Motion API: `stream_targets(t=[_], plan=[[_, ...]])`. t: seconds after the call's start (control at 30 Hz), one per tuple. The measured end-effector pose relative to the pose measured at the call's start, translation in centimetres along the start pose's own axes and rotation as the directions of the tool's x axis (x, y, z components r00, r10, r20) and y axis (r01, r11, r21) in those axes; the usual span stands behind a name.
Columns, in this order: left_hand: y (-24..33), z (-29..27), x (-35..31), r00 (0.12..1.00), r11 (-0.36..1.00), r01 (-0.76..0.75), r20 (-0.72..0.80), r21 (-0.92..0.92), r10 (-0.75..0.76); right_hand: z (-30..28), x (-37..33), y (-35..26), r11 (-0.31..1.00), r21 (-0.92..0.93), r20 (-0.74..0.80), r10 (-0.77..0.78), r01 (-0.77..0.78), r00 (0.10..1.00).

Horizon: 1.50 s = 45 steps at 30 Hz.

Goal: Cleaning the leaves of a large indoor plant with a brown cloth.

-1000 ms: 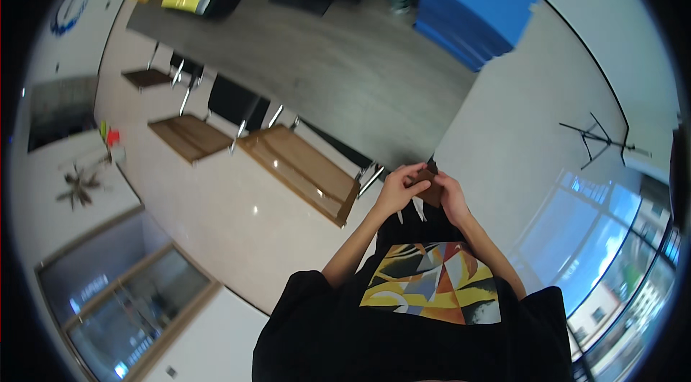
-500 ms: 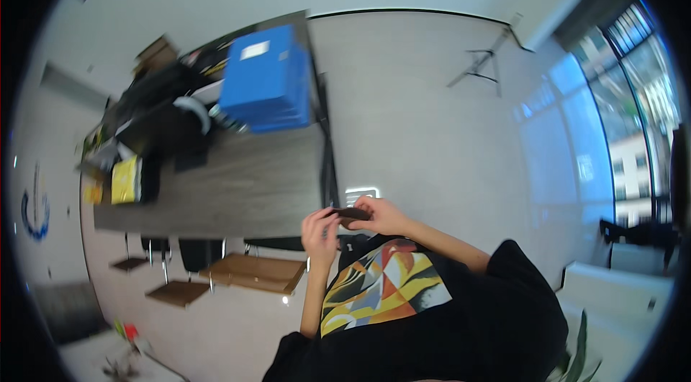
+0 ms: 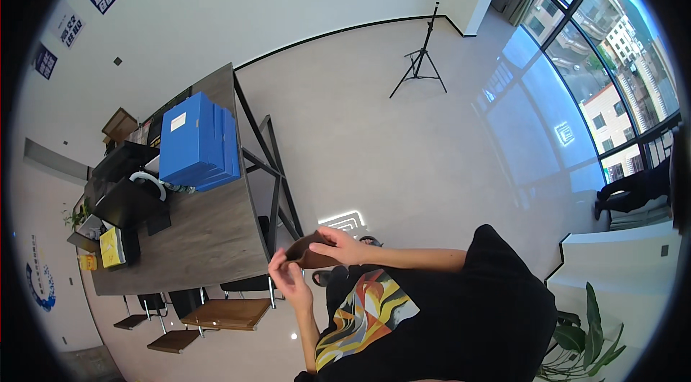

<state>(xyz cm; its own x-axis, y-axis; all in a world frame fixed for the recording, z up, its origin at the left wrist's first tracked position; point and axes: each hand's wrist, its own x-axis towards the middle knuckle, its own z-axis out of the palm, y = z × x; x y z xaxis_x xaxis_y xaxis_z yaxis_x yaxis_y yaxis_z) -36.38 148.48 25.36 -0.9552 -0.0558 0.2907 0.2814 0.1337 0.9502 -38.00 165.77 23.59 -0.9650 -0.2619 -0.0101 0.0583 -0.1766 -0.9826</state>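
Observation:
A brown folded wallet [image 3: 311, 251], leather-like in look, is held in front of my body, just past the table's near right corner. Its upper edge gapes a little. My right hand [image 3: 342, 246] grips its right side, thumb on the near face and fingers behind. At its left end is my left hand [image 3: 289, 280], fingers bent and closed against the edge; the exact contact there is partly hidden. What the wallet holds inside does not show.
On the left stands a wood-topped table [image 3: 194, 238] carrying blue boxes [image 3: 191, 141], a black monitor [image 3: 129, 198] and a yellow package [image 3: 111, 247]. Brown-seated chairs [image 3: 229, 313] are tucked at its near side. A black tripod [image 3: 419, 65] stands far off; a leafy plant [image 3: 592, 331] is at right.
My view has swung right, so the table and boxes sit farther left. The wallet has turned and shows more of its brown face; both hands stay at it.

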Motion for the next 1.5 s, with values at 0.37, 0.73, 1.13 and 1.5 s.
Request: stream_targets(t=[0.37,0.73,1.13,1.5], plan=[[1.1,-3.2,-11.2,0.812,0.621,0.222,-0.21,-0.751,-0.544,10.6,0.3,-3.7,0.98,-0.066,0.335,-0.157,0.19,0.929],[6.2,-5.0,-22.2,0.109,0.954,0.004,-0.949,-0.298,-0.297,21.8,-9.5,-1.6,0.887,-0.263,0.859,0.036,0.38,0.51],[13.6,-8.4,-31.6,-0.444,0.973,0.0,-0.872,-0.231,-0.207,31.8,-20.2,-2.5,0.929,-0.342,0.939,0.331,0.142,0.093],[19.2,-12.9,-40.5,-0.383,0.95,0.067,-0.887,-0.305,-0.257,47.5,-24.0,-5.6,0.987,-0.155,0.753,0.147,0.044,-0.641]])
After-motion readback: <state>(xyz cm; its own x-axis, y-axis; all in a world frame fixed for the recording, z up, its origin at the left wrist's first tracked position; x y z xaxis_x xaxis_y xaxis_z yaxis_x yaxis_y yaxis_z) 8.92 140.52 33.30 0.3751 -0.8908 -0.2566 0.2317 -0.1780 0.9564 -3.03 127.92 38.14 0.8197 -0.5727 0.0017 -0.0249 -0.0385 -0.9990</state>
